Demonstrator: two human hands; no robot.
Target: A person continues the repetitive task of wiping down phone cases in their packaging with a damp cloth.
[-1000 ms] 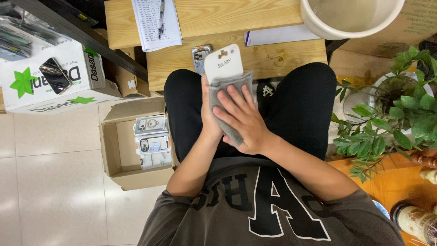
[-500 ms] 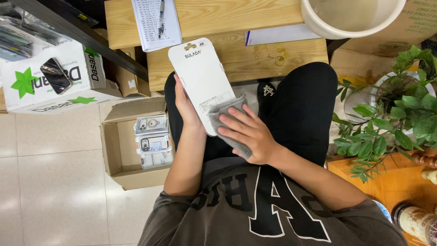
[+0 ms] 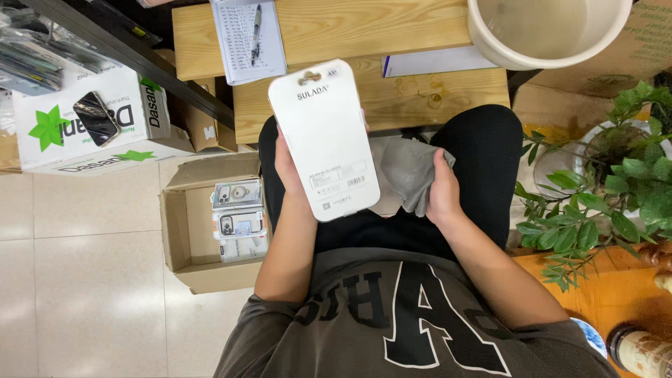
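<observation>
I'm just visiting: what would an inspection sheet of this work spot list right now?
Surface: wooden bench above the person's lap.
Job's things: white flat package; grey cloth.
Clutter: paper sheet with pen, white tub, phone on a white box.
Hands: left hand holds the package upright; right hand grips the cloth.
Cables: nothing seen.
Surroundings: open carton of packaged cases, plant, tiled floor.

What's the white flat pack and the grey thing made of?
The white flat pack in the left hand looks like smooth, matte card or plastic: stiff, flat, rounded corners. The grey thing in the right hand looks like soft cloth: it folds and crumples.
</observation>
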